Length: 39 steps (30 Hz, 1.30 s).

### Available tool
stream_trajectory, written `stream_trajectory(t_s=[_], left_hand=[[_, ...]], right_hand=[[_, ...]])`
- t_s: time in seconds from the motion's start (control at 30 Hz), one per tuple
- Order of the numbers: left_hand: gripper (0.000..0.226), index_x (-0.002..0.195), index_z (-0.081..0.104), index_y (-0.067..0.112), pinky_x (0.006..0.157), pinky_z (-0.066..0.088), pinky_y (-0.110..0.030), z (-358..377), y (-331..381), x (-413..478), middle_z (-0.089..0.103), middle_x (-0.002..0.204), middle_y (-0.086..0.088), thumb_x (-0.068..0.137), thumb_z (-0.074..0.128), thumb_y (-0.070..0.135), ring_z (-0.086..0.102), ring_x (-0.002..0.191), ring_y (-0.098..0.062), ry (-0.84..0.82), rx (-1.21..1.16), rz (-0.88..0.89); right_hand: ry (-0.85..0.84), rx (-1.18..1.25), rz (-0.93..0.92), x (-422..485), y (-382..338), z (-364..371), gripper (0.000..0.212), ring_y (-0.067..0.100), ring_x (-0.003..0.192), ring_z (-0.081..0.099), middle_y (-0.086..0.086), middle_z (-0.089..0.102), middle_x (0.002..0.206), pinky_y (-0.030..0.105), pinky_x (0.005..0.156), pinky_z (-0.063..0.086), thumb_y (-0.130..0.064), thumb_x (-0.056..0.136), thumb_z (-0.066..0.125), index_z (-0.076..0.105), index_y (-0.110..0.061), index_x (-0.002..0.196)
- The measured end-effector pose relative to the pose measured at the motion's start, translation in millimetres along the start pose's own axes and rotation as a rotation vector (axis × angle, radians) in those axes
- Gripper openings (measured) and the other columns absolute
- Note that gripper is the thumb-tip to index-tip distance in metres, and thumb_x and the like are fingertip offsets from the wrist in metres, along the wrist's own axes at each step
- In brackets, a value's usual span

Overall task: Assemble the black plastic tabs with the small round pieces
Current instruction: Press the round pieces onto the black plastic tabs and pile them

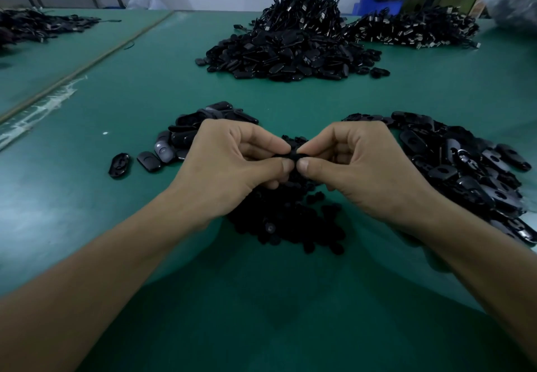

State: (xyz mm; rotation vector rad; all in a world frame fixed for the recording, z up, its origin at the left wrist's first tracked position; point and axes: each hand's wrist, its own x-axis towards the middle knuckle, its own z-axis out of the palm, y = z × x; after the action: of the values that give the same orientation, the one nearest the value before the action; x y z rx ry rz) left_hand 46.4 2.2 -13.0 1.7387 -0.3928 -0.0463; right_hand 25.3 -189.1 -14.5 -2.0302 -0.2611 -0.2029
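Both hands pinching one black tab, fingers curled: left hand, right hand, thumbs nearly touching, just above round-piece pile on table. Small tab heap left of pile, big tab heap right of pile.

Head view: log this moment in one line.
left hand, right hand: pinch black piece | under them: round pieces | piles: left tabs, right tabs

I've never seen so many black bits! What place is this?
Probably a factory assembly bench: a green worktable holds heaps of black plastic tabs and cables, while the left hand and right hand pinch one piece.
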Motion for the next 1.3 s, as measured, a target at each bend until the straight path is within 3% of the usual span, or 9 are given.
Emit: stream_trajectory(t_s=[0.13,0.3,0.57,0.7,0.83,0.93,1.07,1.2,1.3], left_hand=[[0.015,0.080,0.074,0.012,0.062,0.060,-0.025,-1,-2,1,0.076,0.071,-0.011,0.076,0.081,-0.001,0.075,0.065,-0.023,-0.015,-0.018,-0.017],[0.015,0.080,0.074,0.011,0.062,0.060,-0.025,-1,-2,2,0.075,0.071,-0.011,0.076,0.081,-0.002,0.074,0.065,-0.022,-0.030,-0.030,-0.009],[0.013,0.078,0.073,0.006,0.058,0.060,-0.025,-2,-1,2,0.074,0.068,-0.015,0.075,0.081,-0.003,0.071,0.058,-0.021,-0.036,-0.021,0.008],[0.015,0.077,0.072,0.006,0.054,0.057,-0.021,-4,-3,4,0.073,0.065,-0.014,0.076,0.080,-0.006,0.070,0.055,-0.017,-0.033,-0.002,0.018],[0.015,0.078,0.073,0.009,0.059,0.060,-0.025,-5,-10,6,0.074,0.068,-0.011,0.077,0.081,-0.003,0.071,0.058,-0.019,0.012,0.081,0.046],[0.020,0.077,0.072,0.020,0.061,0.059,-0.023,-9,-15,10,0.075,0.069,0.001,0.078,0.082,0.002,0.071,0.061,-0.012,0.159,0.173,0.114],[0.025,0.077,0.069,0.038,0.062,0.046,-0.007,-25,-17,16,0.071,0.070,0.022,0.080,0.082,0.016,0.066,0.066,0.005,0.359,0.367,0.221],[0.022,0.076,0.068,0.039,0.062,0.048,-0.006,-37,-25,21,0.070,0.075,0.020,0.082,0.081,0.023,0.066,0.068,0.006,0.438,0.453,0.195],[0.024,0.074,0.066,0.039,0.063,0.046,-0.002,-43,-29,24,0.067,0.071,0.023,0.082,0.081,0.022,0.064,0.066,0.011,0.457,0.505,0.175]], right_hand=[[-0.011,0.004,0.006,0,1,0,0.010,0.008,0.071,0.070,-0.005,0.075,0.077,0.026,0.066,0.051,-0.018,0.082,0.081,0.072,-0.024,0.084],[0.023,-0.011,0.015,-1,-2,2,0.010,0.014,0.073,0.071,-0.005,0.074,0.076,0.043,0.075,0.061,-0.018,0.079,0.079,0.071,-0.023,0.080],[0.042,-0.017,0.029,-3,-6,7,0.006,0.016,0.071,0.070,-0.003,0.074,0.074,0.048,0.072,0.060,-0.019,0.075,0.076,0.071,-0.022,0.076],[0.025,-0.029,0.005,-4,-5,8,0.007,0.014,0.070,0.071,-0.006,0.074,0.073,0.042,0.072,0.061,-0.019,0.078,0.077,0.072,-0.023,0.077],[0.001,-0.068,0.022,-2,-2,9,0.011,0.006,0.070,0.070,-0.011,0.074,0.074,0.020,0.066,0.054,-0.014,0.089,0.071,0.074,-0.025,0.090],[0.023,-0.290,0.003,-3,0,10,0.019,-0.002,0.082,0.064,-0.016,0.069,0.079,0.007,0.073,0.046,-0.020,0.094,0.064,0.071,-0.029,0.109],[0.091,-0.696,-0.034,-6,-3,2,0.026,0.016,0.105,0.056,-0.003,0.064,0.108,0.033,0.095,0.047,-0.026,0.099,0.053,0.065,-0.021,0.122],[0.062,-1.029,0.069,-11,-6,-5,0.030,0.030,0.112,0.047,0.010,0.058,0.118,0.041,0.096,0.042,-0.029,0.100,0.044,0.063,-0.016,0.120],[-0.015,-1.094,0.190,-12,-7,-3,0.033,0.032,0.116,0.045,0.011,0.054,0.125,0.042,0.097,0.039,-0.031,0.101,0.038,0.056,-0.017,0.125]])
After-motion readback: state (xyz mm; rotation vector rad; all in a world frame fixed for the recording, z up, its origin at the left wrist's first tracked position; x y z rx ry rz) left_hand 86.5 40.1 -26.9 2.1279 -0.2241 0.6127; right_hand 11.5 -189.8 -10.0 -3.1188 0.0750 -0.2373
